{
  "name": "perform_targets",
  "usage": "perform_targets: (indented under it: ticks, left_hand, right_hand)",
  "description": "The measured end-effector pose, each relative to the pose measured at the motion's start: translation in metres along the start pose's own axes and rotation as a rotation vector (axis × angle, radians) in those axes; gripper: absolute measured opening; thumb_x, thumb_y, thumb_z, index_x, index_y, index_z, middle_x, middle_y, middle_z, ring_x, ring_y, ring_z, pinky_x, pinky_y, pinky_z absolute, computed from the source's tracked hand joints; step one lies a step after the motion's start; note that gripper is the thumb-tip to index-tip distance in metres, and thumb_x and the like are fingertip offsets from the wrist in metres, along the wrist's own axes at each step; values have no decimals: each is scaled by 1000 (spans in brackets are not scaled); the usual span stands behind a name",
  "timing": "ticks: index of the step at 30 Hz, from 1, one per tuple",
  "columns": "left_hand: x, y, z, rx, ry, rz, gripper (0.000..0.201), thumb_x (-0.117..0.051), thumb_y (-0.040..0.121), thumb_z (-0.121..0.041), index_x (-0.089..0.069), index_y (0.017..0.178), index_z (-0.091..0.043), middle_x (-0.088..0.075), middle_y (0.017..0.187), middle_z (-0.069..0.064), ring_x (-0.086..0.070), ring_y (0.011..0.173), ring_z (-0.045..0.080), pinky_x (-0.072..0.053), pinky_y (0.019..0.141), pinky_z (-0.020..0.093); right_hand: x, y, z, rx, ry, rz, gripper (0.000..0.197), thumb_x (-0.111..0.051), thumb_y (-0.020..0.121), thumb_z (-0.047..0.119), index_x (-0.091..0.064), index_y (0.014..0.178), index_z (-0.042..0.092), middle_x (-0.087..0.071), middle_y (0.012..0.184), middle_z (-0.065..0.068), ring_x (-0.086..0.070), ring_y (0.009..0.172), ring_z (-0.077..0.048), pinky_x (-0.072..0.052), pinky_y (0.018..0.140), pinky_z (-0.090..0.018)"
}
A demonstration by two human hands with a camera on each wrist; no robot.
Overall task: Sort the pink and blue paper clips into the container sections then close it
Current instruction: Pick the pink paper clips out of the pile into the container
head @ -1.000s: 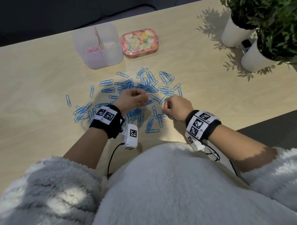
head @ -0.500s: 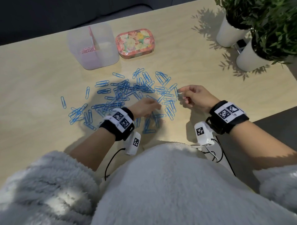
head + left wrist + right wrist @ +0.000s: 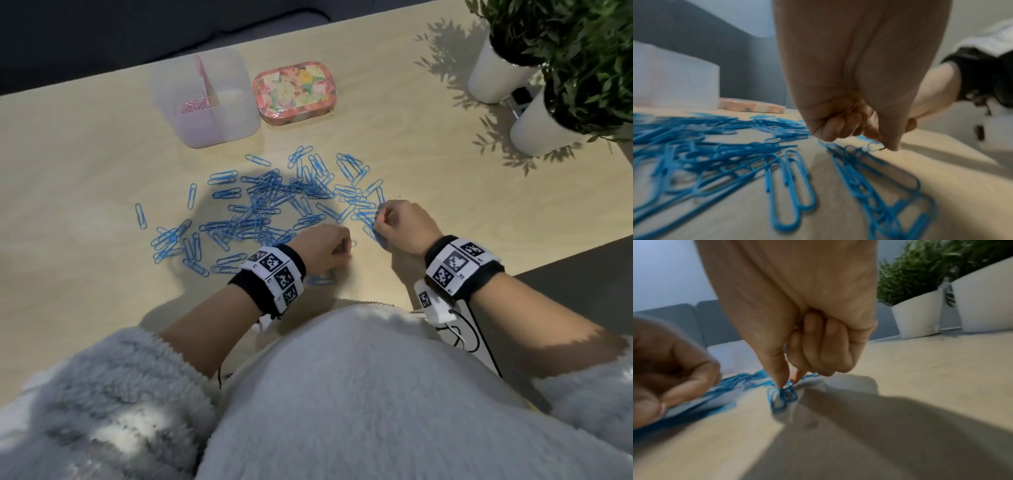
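Blue paper clips (image 3: pixel 274 205) lie scattered across the middle of the table. At the pile's near edge my left hand (image 3: pixel 337 248) has its fingers curled, and thumb and forefinger pinch a small pale clip (image 3: pixel 875 145) low on the tabletop. At the pile's right edge my right hand (image 3: pixel 382 219) pinches a small bunch of blue clips (image 3: pixel 785 394) between thumb and forefinger. The translucent container (image 3: pixel 236 113) stands open at the back with a pink divider, and pink clips (image 3: pixel 191 106) lie in its left section. The floral lid (image 3: pixel 294 90) lies to its right.
Two white pots with green plants (image 3: pixel 496 75) (image 3: pixel 544 126) stand at the back right. The table's edge (image 3: pixel 565 253) runs diagonally just right of my right wrist. Bare wood (image 3: pixel 445 171) lies between the clips and the pots.
My right hand reached out to the pile's right edge and closed on blue clips. My left hand drew back to the near edge and now pinches a small clip.
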State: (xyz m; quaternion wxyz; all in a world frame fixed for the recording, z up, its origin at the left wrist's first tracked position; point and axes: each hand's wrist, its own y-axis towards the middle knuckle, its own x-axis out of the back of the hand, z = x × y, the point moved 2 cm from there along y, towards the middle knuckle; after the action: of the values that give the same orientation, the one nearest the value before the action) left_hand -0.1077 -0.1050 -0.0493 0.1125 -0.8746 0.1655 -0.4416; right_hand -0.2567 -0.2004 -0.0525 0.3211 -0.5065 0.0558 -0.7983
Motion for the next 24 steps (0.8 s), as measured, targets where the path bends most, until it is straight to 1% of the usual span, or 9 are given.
perform_targets:
  ticks: [4,7,9,11,12,14,16,21,24]
  left_hand:
    - [47,-7,25,134,-422,-268,20,-56,88,-16,-47,73,-24,-42,61,-7,-37,55,7,-32,54,23]
    - [108,-15,64,264,-524,-505,27,-58,86,-16,-44,65,-26,-42,59,-8,-39,50,1,-33,52,18]
    - [151,-20,91,334,-530,-644,25,-57,79,-18,-43,60,-26,-44,54,-12,-41,43,-4,-33,50,14]
    - [187,-23,113,441,-416,-767,25,-55,81,-18,-42,60,-26,-51,59,-13,-49,53,-5,-41,57,14]
    - [201,-23,122,494,-327,-805,26,-53,83,-17,-43,61,-26,-55,68,-9,-56,66,4,-45,66,19]
    - [220,-20,137,568,-188,-814,17,-51,83,-15,-55,67,-19,-64,87,7,-62,90,24,-48,81,30]
    - [228,-13,144,626,-78,-799,18,-48,83,-14,-63,86,-6,-67,102,17,-61,99,33,-48,84,36]
    - [228,3,151,678,151,-705,26,-42,88,-10,-60,102,4,-63,110,27,-57,104,42,-46,85,43]
    - [224,7,158,644,105,-632,30,-48,88,-15,-58,113,-3,-60,120,21,-55,112,38,-44,93,40]
  right_hand:
    - [28,12,6,10,52,-132,11,-54,84,16,-60,78,9,-65,81,-12,-59,79,-26,-45,73,-31]
    - [38,23,27,-3,289,-25,24,-49,90,7,-56,68,9,-59,50,7,-51,44,-1,-40,47,-15]
    - [42,31,42,-61,509,87,30,-45,92,2,-51,64,13,-51,44,3,-41,27,-1,-31,31,-10]
    - [44,40,58,-83,637,171,29,-43,91,-1,-52,67,11,-49,41,3,-39,26,-1,-26,30,-8]
    - [43,46,66,-69,635,194,28,-43,91,-1,-52,67,11,-49,38,6,-39,27,-1,-25,31,-7]
    - [40,57,81,-22,576,200,26,-46,90,1,-53,67,12,-48,36,5,-39,27,-2,-24,31,-7]
    - [38,67,96,25,524,198,25,-49,89,2,-54,66,12,-47,33,5,-36,25,-2,-24,31,-8]
    - [34,79,143,131,396,176,19,-49,89,5,-55,72,9,-45,49,-1,-36,25,-1,-27,31,-11]
    - [29,90,177,244,325,121,17,-48,89,7,-60,82,-3,-48,57,-4,-45,39,-1,-37,46,-18]
